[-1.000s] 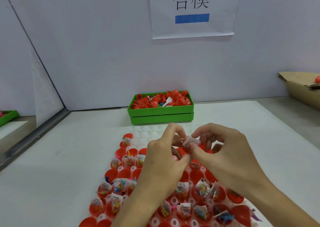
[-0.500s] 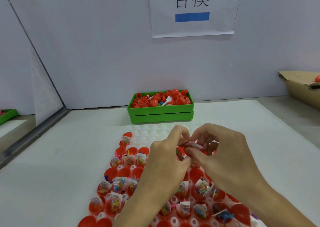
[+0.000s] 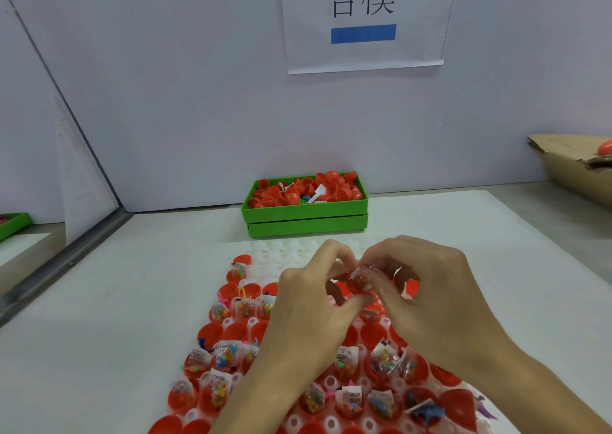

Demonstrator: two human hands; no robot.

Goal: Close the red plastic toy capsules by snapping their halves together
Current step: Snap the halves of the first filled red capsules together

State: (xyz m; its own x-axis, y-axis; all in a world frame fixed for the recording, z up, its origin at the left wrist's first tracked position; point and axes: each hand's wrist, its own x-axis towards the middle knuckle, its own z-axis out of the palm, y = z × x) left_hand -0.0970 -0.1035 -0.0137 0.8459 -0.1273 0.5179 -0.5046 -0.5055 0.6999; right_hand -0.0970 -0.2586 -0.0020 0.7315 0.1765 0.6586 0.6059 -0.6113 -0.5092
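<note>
Nearest to me, open red capsule halves (image 3: 381, 404) are sitting in a white holder tray (image 3: 331, 422), each one carrying a small toy packet (image 3: 225, 355). I think the tray is keeping them upright so that the packets are not falling out before closing. The person's forearms are reaching over these rows, so the room below the wrists is narrow, and a low sleeve or wrist could be knocking a packet.

Above the middle rows, the left hand (image 3: 308, 301) and the right hand (image 3: 427, 294) are meeting around one red capsule (image 3: 359, 283). The fingers of both hands are curling tightly on it, thumbs below and fingertips above; this looks like the pressing of two halves together. The seam is blurred, so I cannot tell if it is already snapped.

Farther, the tray's far cups are standing bare. Behind, a green bin (image 3: 304, 216) of loose red halves is waiting near the wall, well apart from the hands. A cardboard box (image 3: 563, 165) is lying at the far right edge.
</note>
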